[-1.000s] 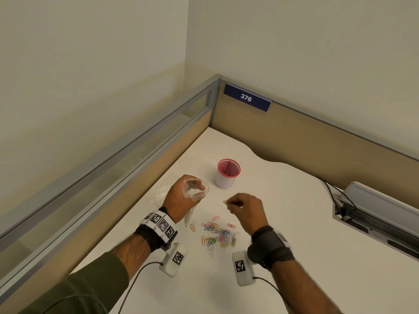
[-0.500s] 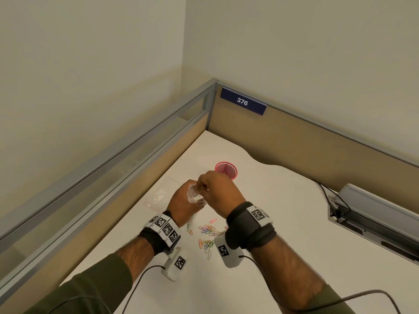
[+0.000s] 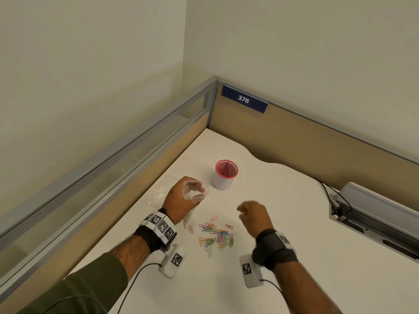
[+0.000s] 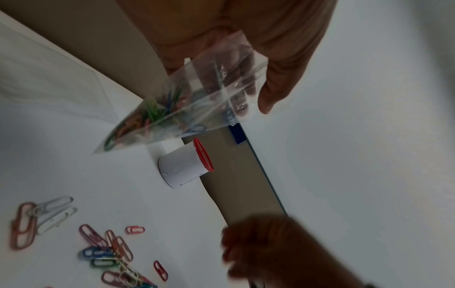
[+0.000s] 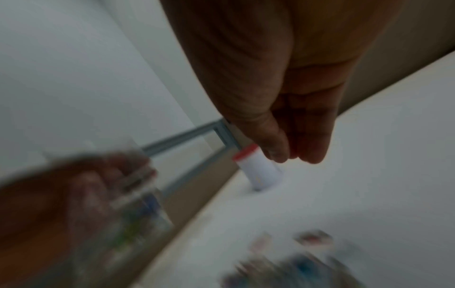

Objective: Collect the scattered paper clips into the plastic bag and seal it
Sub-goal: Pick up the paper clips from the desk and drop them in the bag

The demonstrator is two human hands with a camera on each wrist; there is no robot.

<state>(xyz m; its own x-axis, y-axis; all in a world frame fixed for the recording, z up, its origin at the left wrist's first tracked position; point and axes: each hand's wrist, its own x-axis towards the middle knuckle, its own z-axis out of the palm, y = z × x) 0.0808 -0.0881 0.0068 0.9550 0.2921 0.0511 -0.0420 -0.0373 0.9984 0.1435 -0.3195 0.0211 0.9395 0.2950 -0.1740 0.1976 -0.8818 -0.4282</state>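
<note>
My left hand (image 3: 192, 189) grips a small clear plastic bag (image 3: 197, 197) by its rim and holds the mouth open, a little above the desk. In the left wrist view the bag (image 4: 172, 109) has several coloured paper clips in its lower corner. More coloured paper clips (image 3: 216, 235) lie scattered on the white desk between my hands, and they also show in the left wrist view (image 4: 110, 251). My right hand (image 3: 243, 213) hovers to the right of the bag and above the clips. Its fingers (image 5: 310, 140) hang loosely together with nothing visible in them; the picture is blurred.
A white cup with a red mesh rim (image 3: 225, 175) stands just behind the bag. A second clear bag (image 3: 158, 196) lies flat on the desk to the left of my left hand. Partition walls (image 3: 294, 141) close the desk's back and left. A cable box (image 3: 374, 214) sits at the right.
Half a second ago my right hand was at the bag's mouth; it has swung back to the right and down over the clips. My left hand stays in place with the bag.
</note>
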